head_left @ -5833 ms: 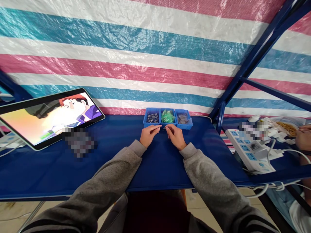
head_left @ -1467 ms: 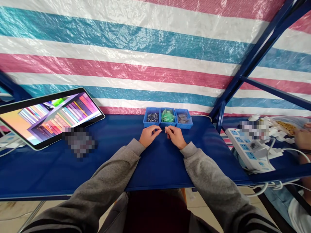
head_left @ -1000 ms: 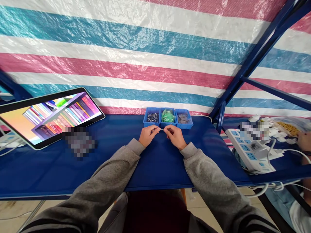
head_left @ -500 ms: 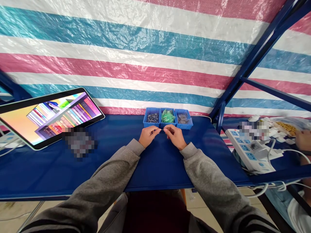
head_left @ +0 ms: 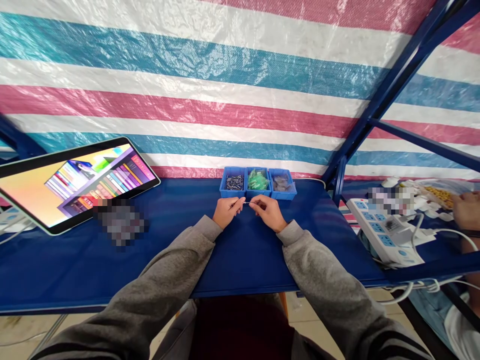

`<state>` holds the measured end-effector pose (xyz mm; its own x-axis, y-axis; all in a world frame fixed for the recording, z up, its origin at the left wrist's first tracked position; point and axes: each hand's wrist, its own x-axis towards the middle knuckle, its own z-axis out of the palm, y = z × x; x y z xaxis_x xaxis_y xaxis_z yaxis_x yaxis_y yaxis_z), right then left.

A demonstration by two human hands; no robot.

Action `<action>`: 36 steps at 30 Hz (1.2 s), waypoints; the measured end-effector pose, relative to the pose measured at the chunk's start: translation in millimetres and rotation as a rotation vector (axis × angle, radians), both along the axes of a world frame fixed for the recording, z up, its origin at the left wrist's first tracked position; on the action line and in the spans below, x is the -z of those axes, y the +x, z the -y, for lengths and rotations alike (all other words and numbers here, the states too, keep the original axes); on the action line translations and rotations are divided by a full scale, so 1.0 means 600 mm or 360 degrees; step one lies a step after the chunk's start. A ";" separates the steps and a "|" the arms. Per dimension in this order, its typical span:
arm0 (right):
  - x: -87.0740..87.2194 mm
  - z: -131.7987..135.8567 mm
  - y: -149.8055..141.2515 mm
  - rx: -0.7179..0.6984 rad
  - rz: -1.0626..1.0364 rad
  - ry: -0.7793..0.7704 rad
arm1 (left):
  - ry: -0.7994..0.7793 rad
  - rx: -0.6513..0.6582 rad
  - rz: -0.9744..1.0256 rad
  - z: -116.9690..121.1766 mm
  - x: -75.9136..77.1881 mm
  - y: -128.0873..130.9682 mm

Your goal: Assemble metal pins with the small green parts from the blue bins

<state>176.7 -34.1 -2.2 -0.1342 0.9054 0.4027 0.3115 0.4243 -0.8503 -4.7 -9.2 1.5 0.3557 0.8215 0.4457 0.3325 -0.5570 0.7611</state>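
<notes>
In the head view, my left hand (head_left: 225, 211) and my right hand (head_left: 270, 212) face each other over the blue table, their fingertips pinched. A thin, pale, screw-like rod (head_left: 246, 203) runs between the two pinches; its ends are hidden by the fingers, and it is too small to tell its exact kind. Just beyond my hands, three small blue bins stand side by side. The left bin (head_left: 222, 193) contains dark metal screws (head_left: 234, 183). Green plastic pieces (head_left: 257, 180) fill the middle one, and greyish clear pieces (head_left: 282, 184) lie in the right one.
A tablet screen (head_left: 90, 187) leans at the left, with a pixelated patch in front of it. On the right stand a white power strip (head_left: 382, 232) with cables and a blue metal frame post (head_left: 339, 182). Another person's hand (head_left: 467, 210) is at the far right, near a bag of yellowish pieces (head_left: 438, 196).
Both hands have drawn slightly toward me and to the left, the rod still between them. Earlier, a wider gap showed between the fingertips. The view has shifted a little.
</notes>
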 end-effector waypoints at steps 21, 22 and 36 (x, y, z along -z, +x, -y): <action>-0.001 0.002 0.003 -0.0052 0.0110 -0.0026 | 0.0097 -0.0024 -0.0101 0.001 -0.001 0.000; 0.000 0.001 0.003 -0.0063 0.0119 -0.0011 | 0.0094 -0.0071 -0.0091 0.001 -0.001 -0.001; -0.006 0.005 0.002 -0.0126 0.0270 0.0027 | 0.0074 -0.0090 -0.0095 0.004 -0.001 0.000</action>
<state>177.6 -37.4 1.3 -0.2719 0.8828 0.3831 0.4150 0.4667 -0.7810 -4.7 -11.9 1.9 0.3365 0.8197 0.4634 0.4084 -0.5705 0.7126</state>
